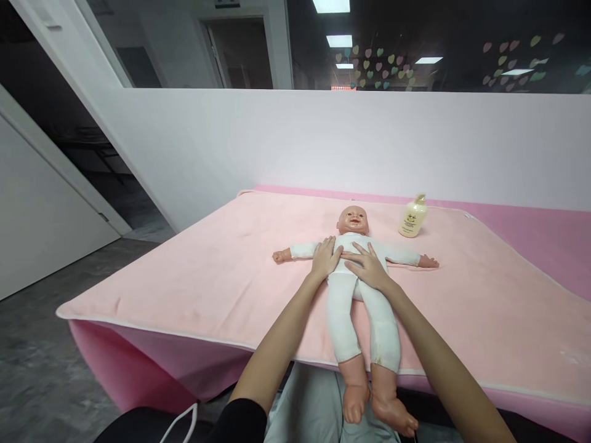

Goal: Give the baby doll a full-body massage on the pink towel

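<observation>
A baby doll [342, 288] with a white cloth body lies on its back on the pink mat [207, 271], head towards the wall and arms spread. Its bare feet stick out past the mat's front edge, above my lap. My left hand [325, 258] rests flat on the left side of the doll's torso, fingers stretched out. On the other side of the belly lies my right hand [368, 266], its fingers spread. Neither hand grips anything. The fingertips of the two hands come close to each other at the middle of the torso.
A pale yellow pump bottle [412, 216] stands on the mat, right of the doll's head. Behind the table rises a white wall [351, 144] with dark glass above it. Pink cloth [133, 363] hangs over the front left edge. A white cable [182, 421] shows at the bottom.
</observation>
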